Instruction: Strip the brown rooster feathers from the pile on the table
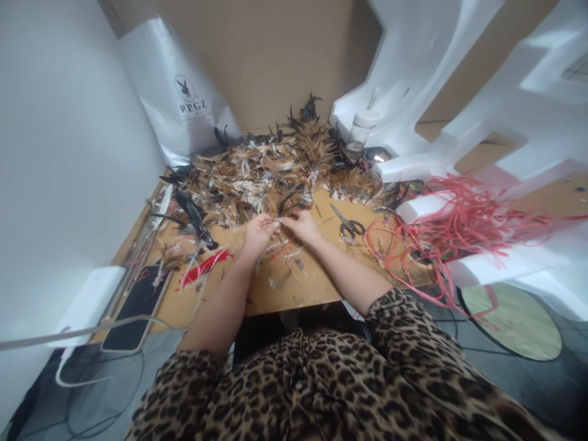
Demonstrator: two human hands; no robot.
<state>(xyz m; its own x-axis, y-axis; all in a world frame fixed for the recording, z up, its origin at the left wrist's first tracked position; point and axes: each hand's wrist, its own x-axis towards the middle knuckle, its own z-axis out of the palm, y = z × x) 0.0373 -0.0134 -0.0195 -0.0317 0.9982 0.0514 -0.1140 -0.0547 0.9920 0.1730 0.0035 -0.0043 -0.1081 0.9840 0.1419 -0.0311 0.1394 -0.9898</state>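
Observation:
My left hand point(261, 233) and my right hand point(301, 226) meet over the front of the table, fingertips pinched together. Between them they grip the base of some brown feathers point(280, 201), whose tips point away from me. The quill ends are too small to make out. Just beyond my fingers spreads a large pile of brown, black and white feathers point(248, 165). Feather scraps and bits of red string point(291, 254) lie below my hands. To the right of my right hand rest scissors point(351, 228) with black handles.
Red plastic strips point(468, 226) tangle over white foam pieces point(496, 266) at right. A silver bag point(184, 104) and a clear bottle point(362, 130) stand behind the pile. On the left lie a phone point(133, 309), a white power bank point(89, 300) with a cable, and red strips point(204, 268).

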